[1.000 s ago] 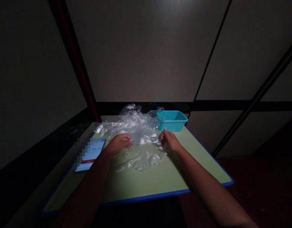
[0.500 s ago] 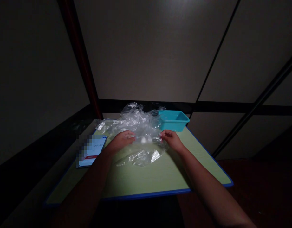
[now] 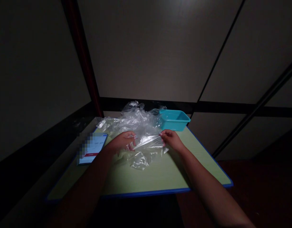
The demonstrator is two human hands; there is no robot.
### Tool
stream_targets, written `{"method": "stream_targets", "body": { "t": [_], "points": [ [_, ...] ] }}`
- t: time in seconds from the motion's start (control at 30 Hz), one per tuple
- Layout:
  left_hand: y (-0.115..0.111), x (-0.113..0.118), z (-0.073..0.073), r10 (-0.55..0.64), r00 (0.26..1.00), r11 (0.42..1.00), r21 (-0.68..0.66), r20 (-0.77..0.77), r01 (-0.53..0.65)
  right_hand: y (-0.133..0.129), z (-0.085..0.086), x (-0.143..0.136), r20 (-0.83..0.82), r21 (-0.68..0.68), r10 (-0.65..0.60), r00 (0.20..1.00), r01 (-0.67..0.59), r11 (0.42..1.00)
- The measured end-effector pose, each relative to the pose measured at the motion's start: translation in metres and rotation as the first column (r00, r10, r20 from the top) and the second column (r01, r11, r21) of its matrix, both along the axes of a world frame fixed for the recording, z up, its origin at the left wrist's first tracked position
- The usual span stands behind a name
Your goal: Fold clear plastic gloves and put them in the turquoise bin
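A clear, thin plastic bag (image 3: 148, 141) is stretched between my two hands above the table, its crumpled lower part hanging toward me. My left hand (image 3: 123, 141) has its fingers curled around the left side of the plastic. At the right edge, my right hand (image 3: 170, 138) pinches the film between thumb and fingertips. Just beyond the hands lies a loose heap of crumpled clear plastic (image 3: 136, 118). Where the held piece ends and the heap begins is hard to see.
A turquoise plastic basket (image 3: 174, 125) stands at the table's back right, touching the heap. To the left lies a tablet or phone (image 3: 94, 147) with a lit timer screen, partly pixelated. The pale green table (image 3: 148, 180) has a blue edge; panelled walls stand behind and left.
The plastic between my hands has been pulled tauter, and its lower part has shifted and bunched up. My left fingers have curled down onto it; my right hand stays nearly in place.
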State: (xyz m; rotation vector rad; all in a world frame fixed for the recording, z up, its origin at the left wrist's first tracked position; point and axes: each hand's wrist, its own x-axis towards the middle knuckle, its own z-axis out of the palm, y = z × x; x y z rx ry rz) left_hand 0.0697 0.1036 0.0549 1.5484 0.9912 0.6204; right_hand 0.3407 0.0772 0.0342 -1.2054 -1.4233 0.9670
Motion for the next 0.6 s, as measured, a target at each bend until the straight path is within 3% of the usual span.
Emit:
{"method": "stream_targets", "body": {
  "t": [0.13,0.2,0.23,0.27,0.37,0.4,0.47,0.6],
  "points": [
    [0.001,0.0,-0.006,0.064,0.993,0.997,-0.044,-0.099,-0.069,0.001,-0.005,0.0,0.052,-0.081,-0.01,0.999,0.014,0.997],
    [0.003,0.002,-0.01,0.151,0.972,0.986,0.097,-0.181,-0.135,0.001,-0.006,0.0,0.087,-0.115,-0.025,0.996,0.035,0.993],
    [0.003,0.004,-0.011,0.22,0.952,0.958,0.229,-0.214,-0.171,0.001,-0.006,0.0,0.104,-0.129,-0.032,0.994,0.045,0.991],
    [0.003,0.006,-0.012,0.3,0.926,0.9,0.389,-0.228,-0.196,0.0,-0.005,0.001,0.117,-0.14,-0.037,0.992,0.054,0.989],
    [0.0,0.012,-0.01,0.447,0.873,0.608,0.782,-0.192,-0.139,-0.004,-0.001,0.0,0.173,-0.162,-0.036,0.984,0.064,0.985],
    [-0.002,0.015,-0.01,0.432,0.882,0.535,0.841,-0.19,-0.08,-0.005,0.001,0.0,0.198,-0.172,-0.027,0.98,0.062,0.983],
    [-0.006,0.019,-0.01,0.304,0.92,0.477,0.875,-0.249,0.079,-0.008,0.005,-0.001,0.235,-0.204,-0.001,0.972,0.051,0.978],
    [-0.012,0.026,-0.018,0.042,0.898,0.493,0.791,-0.438,0.363,-0.012,0.01,-0.004,0.226,-0.296,0.06,0.972,0.01,0.955]
  ]
}}
